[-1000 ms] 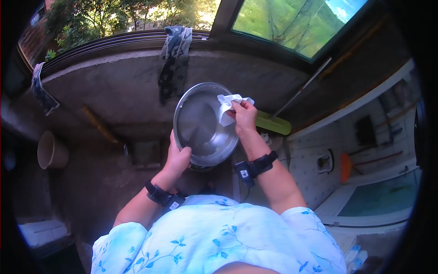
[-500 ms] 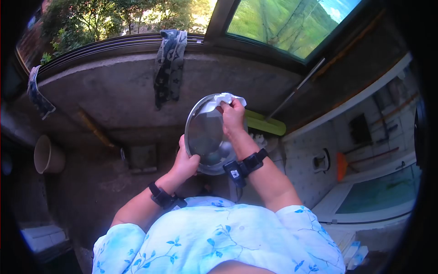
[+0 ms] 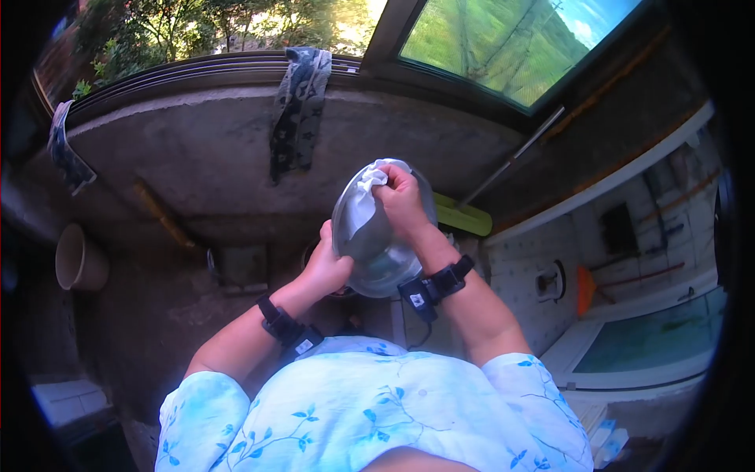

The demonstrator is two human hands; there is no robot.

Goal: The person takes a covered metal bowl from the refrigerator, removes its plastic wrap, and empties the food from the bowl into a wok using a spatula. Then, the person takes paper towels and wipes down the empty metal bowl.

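Note:
A round, shiny metal basin (image 3: 385, 266) is held up in front of me, tilted, with its inside partly in view. My left hand (image 3: 329, 261) grips its left rim, thumb toward the inside and the other fingers mostly hidden behind. My right hand (image 3: 399, 197) is closed on a crumpled white cloth (image 3: 362, 206), thin enough that it could be tissue. The cloth lies against the basin's upper rim and hangs down over the inner left side. Black straps with small boxes sit on both wrists.
A patterned grey towel (image 3: 301, 114) hangs from the window sill, a second towel (image 3: 69, 149) farther left. A pale bucket (image 3: 81, 258) stands at left. At right are a yellow-green mop or broom head (image 3: 462, 215) with a long handle, and an orange broom (image 3: 585, 289).
The cloth has moved from the top edge of the basin to lie more over its upper left inside. The basin has shifted slightly right and turned. My left hand keeps its grip.

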